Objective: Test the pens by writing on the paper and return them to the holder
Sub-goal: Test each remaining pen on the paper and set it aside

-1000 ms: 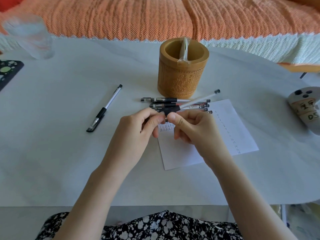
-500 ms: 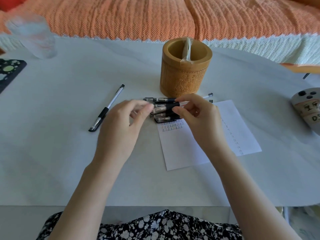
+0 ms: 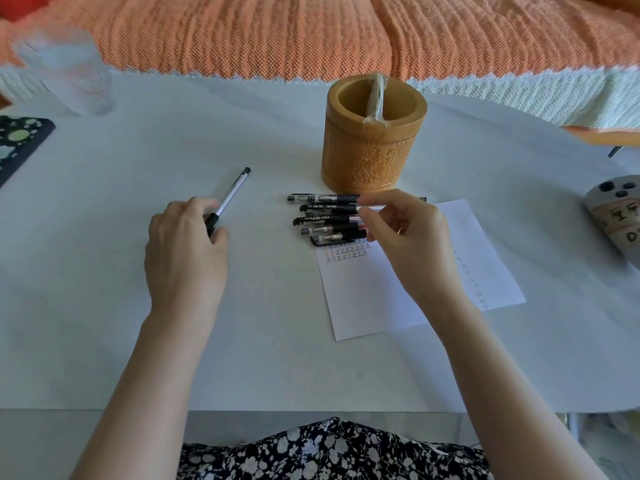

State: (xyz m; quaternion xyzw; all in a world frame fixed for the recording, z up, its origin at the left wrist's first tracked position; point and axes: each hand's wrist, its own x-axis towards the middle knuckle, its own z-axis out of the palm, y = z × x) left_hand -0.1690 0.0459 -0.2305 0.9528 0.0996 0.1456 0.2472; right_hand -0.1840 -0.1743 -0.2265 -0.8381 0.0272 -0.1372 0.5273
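Bamboo-coloured holder (image 3: 372, 140), round & carved, stood upright in the upper ctr of the frame on a white table (image 3: 104, 323). A clear plastic-wrapped item (image 3: 377, 95) leaned inside it.

Just below the holder, a pile of pens (image 3: 327, 221) lay side by side, capped ends toward frame left. The lowest ones overlapped the top edge of the paper (image 3: 363, 299). The paper lay flat, ctr-right, w/ rows of small test marks at its top left & a column of handwritten numbers down its right side.

The right hand (image 3: 405, 244) hovered over the right end of the pile. Its thumb & forefinger were pinched together on a pale pen barrel (image 3: 372, 207) near the top of the pile, other fingers loosely curled. I couldn't tell whether that pen was resting on the others or lifted off them.

The left hand (image 3: 187, 247) sat ctr-left, well apart from the pile. Its fingers & thumb were clamped on the dark grip end of a lone pen (image 3: 232, 195), which slanted toward the upper right w/ its black tail end clear of the hand.

Also in view:
- orange woven fabric (image 3: 242, 32) across the top
- a blurred clear bottle (image 3: 65, 71), upper left
- a dark dotted object (image 3: 20, 140) at the left edge
- a grey object (image 3: 616, 216) w/ black dots at the right edge
- a black-&-white floral garment (image 3: 329, 452), bottom ctr
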